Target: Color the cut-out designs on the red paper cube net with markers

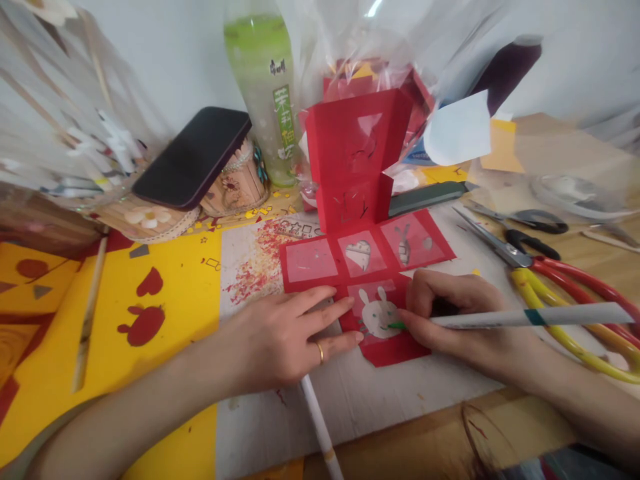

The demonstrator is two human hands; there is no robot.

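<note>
My right hand grips a white marker with a green tip, which touches a rabbit-face cutout on a red paper piece. Green eyes and a mouth line show on the rabbit. The red piece is a folded-out box shape with translucent windows, one with a heart cutout, and its rear flaps stand upright. Fingers spread, my left hand lies flat on the red paper's left side. A second white pen lies partly under it.
Right of the paper lie red-and-yellow-handled scissors and black-handled scissors. A phone leans on decorated holders, with a green-capped bottle behind. Yellow paper at left bears red cutouts. A worn grey board lies beneath the work.
</note>
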